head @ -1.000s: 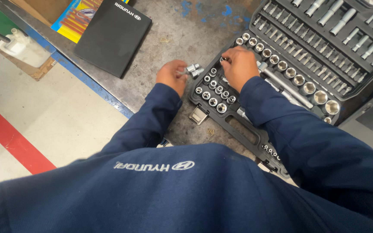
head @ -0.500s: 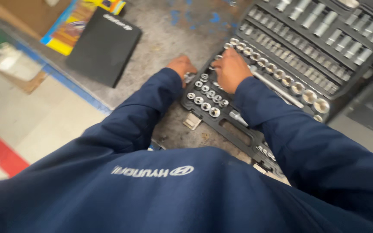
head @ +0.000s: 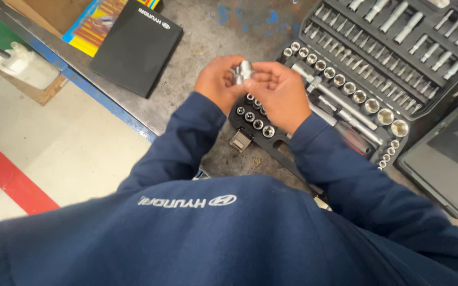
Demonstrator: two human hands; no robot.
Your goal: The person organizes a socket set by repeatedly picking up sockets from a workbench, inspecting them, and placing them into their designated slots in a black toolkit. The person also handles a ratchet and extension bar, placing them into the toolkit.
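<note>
Even, bright overhead light; soft shadows, glints on chrome sockets (head: pixel 359 95) upper right; slight motion blur throughout.

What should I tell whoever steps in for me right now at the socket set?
Left hand and right hand: raised together over the case, both pinching small chrome sockets.
Socket case: open on the grey workbench, most rows filled with sockets and extensions.
Black folder: lies left of the hands, untouched.
Done: sockets lifted out.
Left: they are not seated in any slot yet.
</note>
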